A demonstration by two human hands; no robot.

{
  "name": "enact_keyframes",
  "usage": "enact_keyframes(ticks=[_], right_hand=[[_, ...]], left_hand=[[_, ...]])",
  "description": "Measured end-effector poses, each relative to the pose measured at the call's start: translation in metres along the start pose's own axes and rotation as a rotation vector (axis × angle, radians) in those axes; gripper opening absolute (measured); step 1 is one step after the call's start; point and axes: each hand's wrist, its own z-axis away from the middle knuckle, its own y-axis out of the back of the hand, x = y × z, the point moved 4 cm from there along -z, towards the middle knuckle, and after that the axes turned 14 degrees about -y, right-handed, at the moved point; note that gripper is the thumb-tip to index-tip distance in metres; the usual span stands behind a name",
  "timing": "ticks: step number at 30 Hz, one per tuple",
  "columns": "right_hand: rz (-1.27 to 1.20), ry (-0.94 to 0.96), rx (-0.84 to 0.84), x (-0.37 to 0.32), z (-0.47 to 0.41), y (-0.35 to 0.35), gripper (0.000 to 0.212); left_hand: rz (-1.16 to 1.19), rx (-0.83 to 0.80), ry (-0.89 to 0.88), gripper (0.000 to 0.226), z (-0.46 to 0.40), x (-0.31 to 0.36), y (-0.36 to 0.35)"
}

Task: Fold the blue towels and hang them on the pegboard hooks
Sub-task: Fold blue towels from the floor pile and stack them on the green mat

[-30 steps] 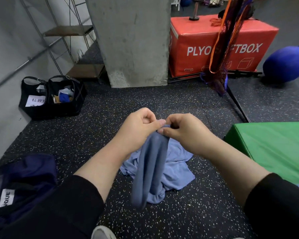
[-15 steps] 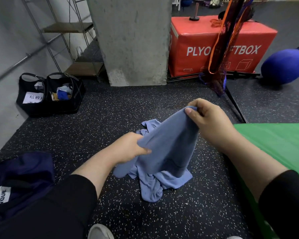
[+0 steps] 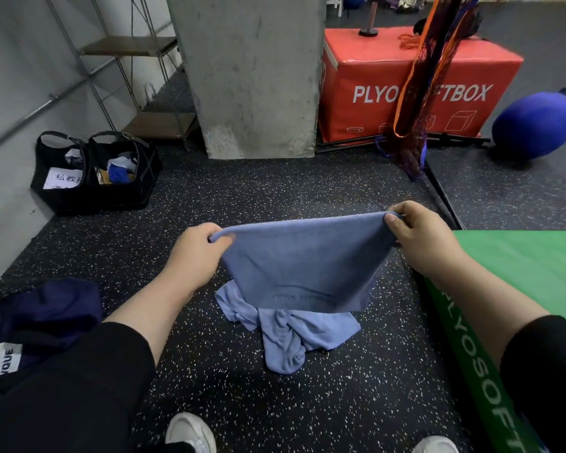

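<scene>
Slippage was the likeliest trouble: the blue towel (image 3: 303, 266) hung stretched in the air between the left hand (image 3: 198, 253) and the right hand (image 3: 419, 238), each pinching only a top corner, with fingers (image 3: 393, 222) and thumb clamped on a thin bit of cloth. If either pinch loosened while the corners were brought together, that side would probably drop onto the crumpled towels (image 3: 288, 335) heaped on the floor directly under the held towel, and the fold would come out crooked. Its lower edge hung just above that heap and might drag it along. Beyond the held towel on its left side, two open black bags (image 3: 92, 173) stood against the wall, holding a white printed sheet, blue cloth and other small items I couldn't identify. No pegboard was in view.
</scene>
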Motion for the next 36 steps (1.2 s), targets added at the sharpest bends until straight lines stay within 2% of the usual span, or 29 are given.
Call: enact_keyframes(ticks=[2, 4, 8, 10, 15, 17, 19, 24, 27, 29, 32, 36], right_hand=[[-0.027, -0.014, 0.0, 0.0, 0.001, 0.0, 0.016], [-0.077, -0.02, 0.007, -0.002, 0.002, 0.001, 0.021], [-0.3, -0.05, -0.028, -0.009, 0.004, 0.002, 0.024], [-0.37, -0.084, -0.046, -0.013, 0.004, 0.0, 0.024], [-0.51, -0.248, -0.167, -0.016, 0.002, -0.019, 0.022], [-0.576, -0.326, -0.254, -0.018, 0.005, -0.031, 0.022], [-0.625, -0.382, -0.33, -0.023, 0.01, -0.043, 0.02], [-0.726, -0.414, -0.452, -0.042, 0.027, -0.068, 0.018], [-0.76, -0.403, -0.487, -0.05, 0.034, -0.078, 0.023], [-0.764, -0.374, -0.486, -0.053, 0.037, -0.082, 0.027], [-0.76, -0.361, -0.462, -0.054, 0.04, -0.085, 0.03], [-0.723, -0.306, -0.467, -0.056, 0.043, -0.089, 0.042]], left_hand=[[0.195, 0.12, 0.029, 0.027, -0.002, -0.003, 0.003], [0.327, 0.169, 0.03, 0.032, -0.005, 0.0, 0.004], [0.469, 0.221, 0.032, 0.043, -0.011, 0.006, 0.003], [0.53, 0.242, 0.091, 0.046, -0.012, 0.011, -0.001], [0.688, 0.246, 0.325, 0.012, -0.008, 0.024, -0.027], [0.738, 0.249, 0.388, 0.013, -0.004, 0.031, -0.039], [0.684, 0.254, 0.344, 0.02, -0.002, 0.038, -0.047], [0.23, 0.127, -0.075, 0.049, -0.001, 0.073, -0.062], [0.12, 0.129, -0.228, 0.053, 0.005, 0.092, -0.07], [0.081, 0.141, -0.262, 0.051, 0.006, 0.095, -0.074], [0.016, 0.159, -0.292, 0.035, 0.007, 0.1, -0.075], [-0.058, 0.153, -0.309, 0.03, 0.006, 0.1, -0.077]])
